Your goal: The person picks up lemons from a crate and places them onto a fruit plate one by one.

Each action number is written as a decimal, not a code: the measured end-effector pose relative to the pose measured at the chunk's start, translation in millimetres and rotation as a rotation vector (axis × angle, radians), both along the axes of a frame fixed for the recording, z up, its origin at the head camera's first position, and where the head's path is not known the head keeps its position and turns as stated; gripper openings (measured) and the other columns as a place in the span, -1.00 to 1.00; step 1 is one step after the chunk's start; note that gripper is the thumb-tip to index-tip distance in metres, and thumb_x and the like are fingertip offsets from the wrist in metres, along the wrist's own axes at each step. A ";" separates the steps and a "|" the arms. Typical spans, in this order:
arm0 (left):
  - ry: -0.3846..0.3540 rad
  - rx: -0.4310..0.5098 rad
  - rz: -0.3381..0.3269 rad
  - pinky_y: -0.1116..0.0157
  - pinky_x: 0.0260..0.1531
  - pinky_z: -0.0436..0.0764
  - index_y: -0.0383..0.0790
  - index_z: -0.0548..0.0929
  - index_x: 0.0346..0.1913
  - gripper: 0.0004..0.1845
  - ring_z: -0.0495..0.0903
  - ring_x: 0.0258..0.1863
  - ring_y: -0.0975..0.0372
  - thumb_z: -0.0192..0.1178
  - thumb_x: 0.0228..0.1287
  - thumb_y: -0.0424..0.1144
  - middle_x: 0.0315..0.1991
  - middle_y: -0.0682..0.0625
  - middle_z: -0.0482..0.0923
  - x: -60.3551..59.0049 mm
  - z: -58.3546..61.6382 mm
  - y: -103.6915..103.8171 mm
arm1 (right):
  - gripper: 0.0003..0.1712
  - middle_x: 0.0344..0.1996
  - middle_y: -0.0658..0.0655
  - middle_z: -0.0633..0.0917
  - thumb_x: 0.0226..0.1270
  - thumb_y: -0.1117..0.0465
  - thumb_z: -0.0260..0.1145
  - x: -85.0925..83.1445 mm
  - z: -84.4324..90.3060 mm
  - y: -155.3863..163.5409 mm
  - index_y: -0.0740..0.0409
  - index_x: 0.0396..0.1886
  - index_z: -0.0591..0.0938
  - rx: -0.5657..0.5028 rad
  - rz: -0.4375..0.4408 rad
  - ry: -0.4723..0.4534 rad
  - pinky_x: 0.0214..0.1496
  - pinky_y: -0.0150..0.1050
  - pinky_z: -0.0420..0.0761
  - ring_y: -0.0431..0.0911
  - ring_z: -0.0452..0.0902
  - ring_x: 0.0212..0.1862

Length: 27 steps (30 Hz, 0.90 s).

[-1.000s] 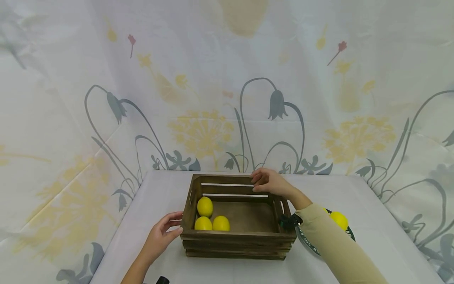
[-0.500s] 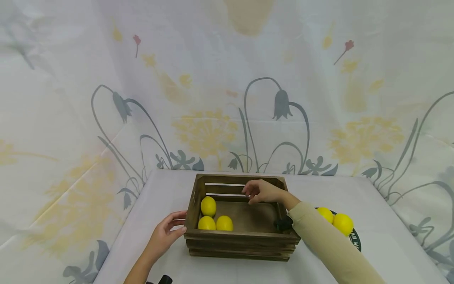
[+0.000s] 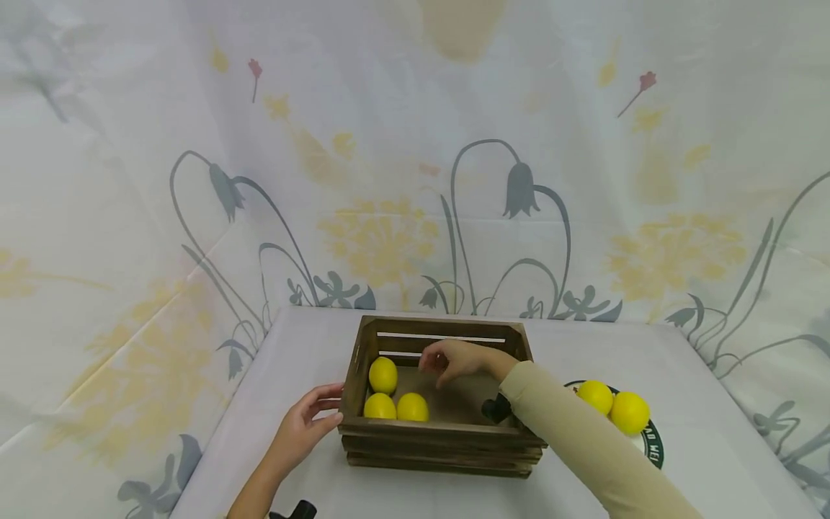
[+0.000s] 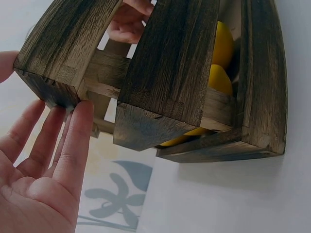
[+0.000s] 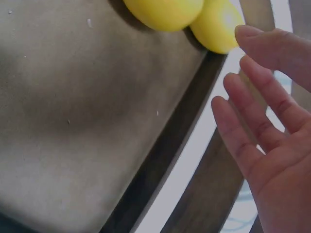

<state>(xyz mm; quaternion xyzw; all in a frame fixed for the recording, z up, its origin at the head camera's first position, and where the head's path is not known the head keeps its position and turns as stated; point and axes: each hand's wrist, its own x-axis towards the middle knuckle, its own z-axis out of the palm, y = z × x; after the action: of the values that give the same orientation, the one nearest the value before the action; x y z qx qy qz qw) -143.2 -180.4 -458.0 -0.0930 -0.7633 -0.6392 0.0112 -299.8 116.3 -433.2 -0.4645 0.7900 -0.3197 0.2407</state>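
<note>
A dark wooden slatted crate (image 3: 441,445) holds three yellow lemons on its left side: one toward the back (image 3: 383,375), one at the front corner (image 3: 380,406) and one beside it (image 3: 413,408). My left hand (image 3: 301,429) touches the crate's left end; in the left wrist view its extended fingers (image 4: 73,141) meet the edge of the top slat. Over the crate's floor reaches my right hand (image 3: 454,358), bare of any object. In the right wrist view this hand (image 5: 272,136) has loosely bent, spread fingers, close to two of the lemons but apart from them.
Right of the crate, a round plate (image 3: 653,448) with dark green lettering on its rim carries two more lemons (image 3: 630,413), partly behind my right sleeve. White cloth (image 3: 259,393) covers the table. A flower-printed curtain (image 3: 415,180) hangs behind and at the sides.
My right hand has come from the crate's back right rim leftward and down into the crate. The left hand stays at the left end. The head view has shifted slightly.
</note>
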 end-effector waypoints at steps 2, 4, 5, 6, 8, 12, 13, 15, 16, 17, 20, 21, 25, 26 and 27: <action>-0.002 -0.001 -0.001 0.42 -0.12 0.54 -0.41 0.43 0.15 -0.55 0.45 0.00 0.09 0.21 0.20 -0.39 0.11 -0.23 0.43 0.3 0.2 -0.3 | -0.62 -0.21 0.22 0.60 0.01 0.48 0.40 0.1 -2.5 -6.1 0.36 -0.12 0.55 0.015 0.030 0.021 -0.18 -0.36 0.52 -0.06 0.49 -0.22; -0.008 -0.001 0.000 0.41 -0.12 0.54 -0.41 0.43 0.15 -0.55 0.45 0.01 0.09 0.22 0.20 -0.39 0.11 -0.23 0.43 0.1 0.2 -0.6 | -0.62 -0.18 0.21 0.61 0.01 0.47 0.40 0.6 -5.0 -11.9 0.35 -0.12 0.56 0.034 0.046 0.030 -0.15 -0.37 0.52 -0.12 0.50 -0.19; -0.009 0.000 -0.001 0.40 -0.12 0.54 -0.41 0.43 0.16 -0.55 0.44 0.01 0.08 0.22 0.20 -0.39 0.11 -0.23 0.43 0.1 0.4 -0.6 | -0.62 -0.18 0.21 0.61 0.01 0.47 0.40 1.3 -5.7 -14.6 0.34 -0.12 0.56 0.045 0.049 0.032 -0.14 -0.38 0.52 -0.13 0.50 -0.19; -0.011 0.001 -0.003 0.40 -0.11 0.54 -0.41 0.43 0.16 -0.54 0.44 0.01 0.08 0.22 0.20 -0.38 0.12 -0.23 0.42 0.0 0.5 -0.5 | -0.63 -0.18 0.19 0.61 0.00 0.47 0.40 2.5 -5.1 -17.2 0.33 -0.13 0.57 0.058 0.050 0.034 -0.13 -0.38 0.52 -0.15 0.50 -0.18; -0.014 0.003 -0.001 0.40 -0.11 0.54 -0.40 0.43 0.16 -0.54 0.44 0.02 0.08 0.22 0.20 -0.38 0.12 -0.22 0.42 -0.1 0.8 -0.6 | -0.65 -0.18 0.16 0.62 0.00 0.48 0.40 5.1 -3.4 -22.5 0.31 -0.15 0.58 0.084 0.055 0.037 -0.11 -0.37 0.52 -0.15 0.50 -0.16; -0.005 0.017 -0.013 0.40 -0.11 0.54 -0.42 0.42 0.16 -0.55 0.44 0.02 0.07 0.21 0.20 -0.39 0.12 -0.24 0.42 -0.2 0.7 -0.8 | -0.67 -0.19 0.02 0.61 0.01 0.47 0.41 9.8 -1.9 -30.9 0.22 -0.18 0.61 0.152 0.087 0.036 -0.09 -0.38 0.51 -0.23 0.47 -0.15; -0.001 0.017 -0.016 0.40 -0.11 0.54 -0.42 0.42 0.16 -0.55 0.44 0.02 0.08 0.21 0.20 -0.39 0.12 -0.25 0.42 -0.5 0.5 -0.9 | -0.67 -0.18 -0.01 0.60 0.01 0.46 0.41 10.5 -2.2 -32.5 0.20 -0.18 0.61 0.169 0.100 0.025 -0.08 -0.39 0.50 -0.25 0.46 -0.14; 0.007 0.016 -0.021 0.41 -0.11 0.54 -0.42 0.42 0.16 -0.55 0.44 0.02 0.09 0.21 0.21 -0.40 0.12 -0.25 0.41 -1.4 -0.1 -1.3 | -0.66 -0.16 -0.05 0.58 0.01 0.43 0.42 11.6 -3.8 -35.3 0.16 -0.16 0.63 0.199 0.125 -0.002 -0.04 -0.39 0.48 -0.27 0.44 -0.11; 0.011 0.013 -0.022 0.41 -0.11 0.54 -0.42 0.42 0.16 -0.55 0.44 0.01 0.10 0.21 0.21 -0.39 0.12 -0.25 0.42 -1.8 -0.5 -1.4 | -0.66 -0.15 -0.08 0.56 0.02 0.41 0.43 12.0 -4.6 -36.4 0.14 -0.16 0.64 0.217 0.134 -0.018 -0.02 -0.39 0.47 -0.28 0.43 -0.09; 0.015 0.012 -0.023 0.41 -0.11 0.54 -0.42 0.42 0.15 -0.55 0.44 0.01 0.11 0.21 0.21 -0.39 0.12 -0.25 0.42 -2.2 -0.8 -1.5 | -0.66 -0.14 -0.09 0.53 0.01 0.40 0.43 12.5 -5.3 -37.3 0.12 -0.16 0.65 0.238 0.143 -0.027 0.01 -0.39 0.45 -0.28 0.41 -0.07; 0.034 0.008 -0.028 0.41 -0.10 0.53 -0.43 0.43 0.15 -0.56 0.45 0.00 0.13 0.21 0.21 -0.40 0.11 -0.26 0.42 -3.2 -2.0 -1.7 | -0.63 -0.10 -0.13 0.45 -0.02 0.36 0.45 14.3 -7.6 -39.4 0.05 -0.14 0.67 0.313 0.159 -0.030 0.08 -0.38 0.39 -0.28 0.34 -0.02; 0.041 0.007 -0.031 0.41 -0.09 0.53 -0.44 0.43 0.15 -0.56 0.45 0.00 0.13 0.21 0.21 -0.40 0.10 -0.26 0.43 -3.4 -2.3 -1.8 | -0.62 -0.09 -0.14 0.43 -0.02 0.35 0.45 15.0 -8.4 -40.2 0.02 -0.14 0.67 0.339 0.160 -0.031 0.10 -0.38 0.37 -0.28 0.32 -0.01; 0.062 0.005 -0.035 0.41 -0.09 0.53 -0.45 0.43 0.14 -0.56 0.47 -0.02 0.16 0.20 0.21 -0.41 0.09 -0.27 0.43 -3.2 -3.1 -2.8 | -0.63 -0.07 -0.12 0.39 -0.04 0.35 0.47 17.7 -11.1 -46.3 0.00 -0.19 0.66 0.396 0.205 0.028 0.12 -0.39 0.34 -0.26 0.29 0.02; 0.064 0.004 -0.033 0.41 -0.09 0.53 -0.45 0.43 0.14 -0.56 0.47 -0.02 0.16 0.20 0.21 -0.41 0.08 -0.27 0.44 -3.1 -3.3 -3.2 | -0.66 -0.08 -0.11 0.40 -0.05 0.35 0.48 18.2 -11.7 -48.2 0.00 -0.23 0.65 0.402 0.226 0.068 0.12 -0.40 0.34 -0.26 0.29 0.02; 0.062 0.002 -0.031 0.41 -0.09 0.53 -0.45 0.43 0.14 -0.56 0.47 -0.02 0.17 0.20 0.21 -0.41 0.08 -0.26 0.44 -2.9 -3.5 -3.7 | -0.68 -0.08 -0.11 0.41 -0.05 0.35 0.48 18.6 -12.1 -50.0 0.00 -0.27 0.64 0.406 0.246 0.108 0.12 -0.41 0.34 -0.26 0.29 0.02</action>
<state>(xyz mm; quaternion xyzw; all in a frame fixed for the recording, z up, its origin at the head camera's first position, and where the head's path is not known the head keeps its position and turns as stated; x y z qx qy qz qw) -146.1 -184.1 -461.4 -0.1245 -0.7604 -0.6369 0.0253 -281.2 66.3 -445.3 -0.5156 0.7873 -0.0977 0.3236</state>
